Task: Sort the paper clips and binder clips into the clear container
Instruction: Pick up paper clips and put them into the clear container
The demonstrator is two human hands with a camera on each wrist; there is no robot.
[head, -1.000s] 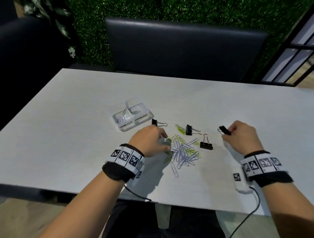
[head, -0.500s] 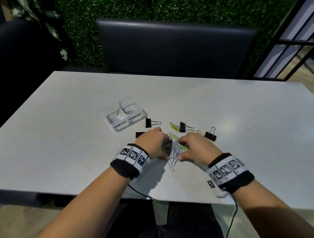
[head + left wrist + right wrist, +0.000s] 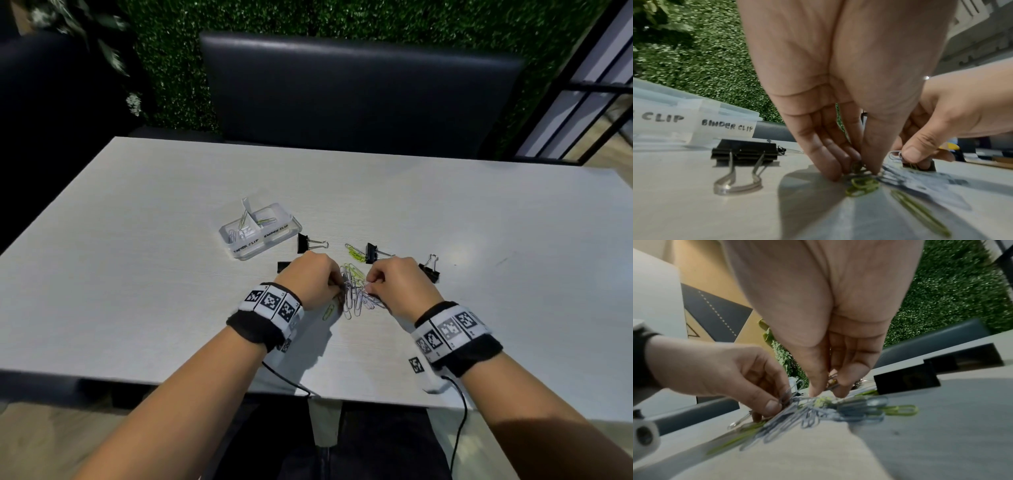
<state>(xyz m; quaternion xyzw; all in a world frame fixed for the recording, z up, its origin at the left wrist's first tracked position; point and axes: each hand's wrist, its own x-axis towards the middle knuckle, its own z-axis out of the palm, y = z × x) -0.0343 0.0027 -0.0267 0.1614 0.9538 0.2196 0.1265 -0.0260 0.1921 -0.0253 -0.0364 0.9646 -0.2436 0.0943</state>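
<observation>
Where the paper clips (image 3: 356, 291) lay heaped near the front middle of the pale counter (image 3: 137, 274), they made a loose tangle of silver-grey and lime-green wire loops, with one green clip (image 3: 328, 312) lying just apart on its near-left side. The clear container (image 3: 260, 233) stood beyond and to the left, divided in two, its front wall lettered "PAPER CLIP" and "BINDER CLIP"; a few paper clips sat in its left compartment. Four black binder clips with silver handles lay on the counter: one (image 3: 308, 242) just beside the container, one (image 3: 373, 253) beyond the heap, one (image 3: 430, 270) to the right of the right hand, and one (image 3: 283, 266) partly hidden behind the left hand.

The left hand (image 3: 313, 282) pointed steeply down, its fingertips (image 3: 838, 172) bunched together and pinching clips at the heap's left edge. The right hand (image 3: 399, 286) mirrored it at the right edge, thumb and fingers pinching a silver clip.
</observation>
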